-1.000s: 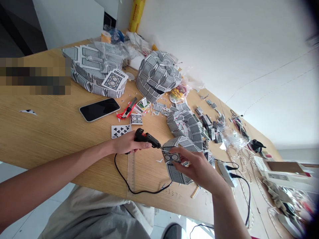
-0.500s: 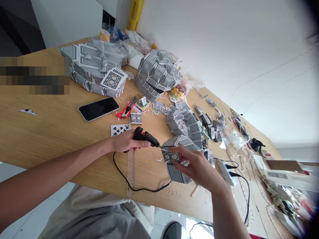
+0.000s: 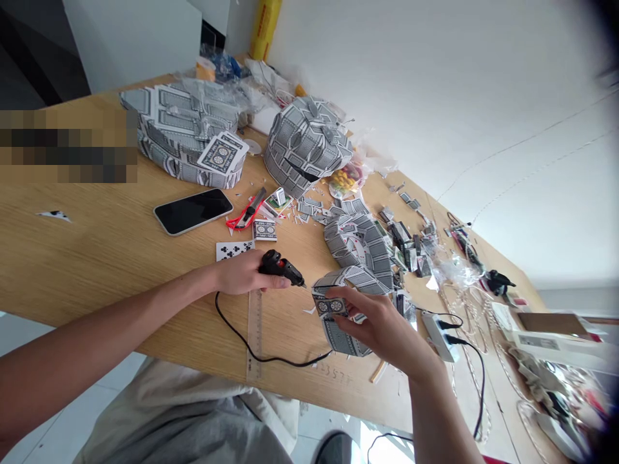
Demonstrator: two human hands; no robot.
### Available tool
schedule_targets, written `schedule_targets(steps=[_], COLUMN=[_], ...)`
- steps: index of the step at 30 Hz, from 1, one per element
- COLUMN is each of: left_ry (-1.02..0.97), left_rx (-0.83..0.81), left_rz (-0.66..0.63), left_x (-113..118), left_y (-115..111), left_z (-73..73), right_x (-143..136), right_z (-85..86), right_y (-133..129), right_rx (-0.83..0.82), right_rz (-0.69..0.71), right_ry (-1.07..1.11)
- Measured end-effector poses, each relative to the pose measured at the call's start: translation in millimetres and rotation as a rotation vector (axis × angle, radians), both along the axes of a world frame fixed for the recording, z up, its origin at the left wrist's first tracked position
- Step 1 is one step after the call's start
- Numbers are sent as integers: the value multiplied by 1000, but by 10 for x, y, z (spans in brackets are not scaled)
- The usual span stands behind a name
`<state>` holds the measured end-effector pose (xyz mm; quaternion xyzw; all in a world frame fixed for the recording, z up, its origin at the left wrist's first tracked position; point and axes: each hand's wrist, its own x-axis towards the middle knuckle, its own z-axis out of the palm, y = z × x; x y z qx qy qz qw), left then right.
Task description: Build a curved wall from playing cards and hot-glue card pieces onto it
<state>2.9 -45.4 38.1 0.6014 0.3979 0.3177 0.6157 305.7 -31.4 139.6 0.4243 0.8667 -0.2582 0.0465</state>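
My left hand [image 3: 244, 273] is closed round a black hot glue gun [image 3: 283, 266], whose nozzle points right. A small gap parts the nozzle tip from a patterned playing card [image 3: 329, 305]. That card is pinched by the thumb and fingers of my right hand [image 3: 372, 317], against the side of a ring of grey playing cards [image 3: 345, 338]. Behind it stands a second card ring [image 3: 360, 241], close to the first. The glue gun's black cord [image 3: 271, 361] curves over the table front. Part of a clubs card [image 3: 234, 249] shows behind my left hand.
A phone [image 3: 193, 211], a red utility knife [image 3: 247, 209] and a small card stack [image 3: 264, 230] lie left of centre. Larger card structures [image 3: 308, 143] stand behind. A clear ruler [image 3: 254, 332] lies near the front edge. At right are a power strip [image 3: 439, 334] and card scraps.
The glue gun in my left hand has drawn back slightly left, its tip now apart from the card. My right hand keeps its pinch on the card.
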Motion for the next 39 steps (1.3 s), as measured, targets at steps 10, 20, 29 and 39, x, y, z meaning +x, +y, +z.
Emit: schedule_targets(steps=[10,20,29,39], left_ry=[-105,-36,-38,58], left_rx=[-138,-122,-116,-102], left_rz=[82,3,1,261], left_x=[-1,93,106,-56], left_y=[-27,-76,-90,-169], left_z=[99,-10,8,162], right_x=[-59,-60,-66,-122], right_z=[-29,-67,-44,-2], right_y=[25,15,9,100], right_rx=[-10,-22,-23,5], right_rz=[11,20,24,24], right_ry=[-12,-18,-24,-22])
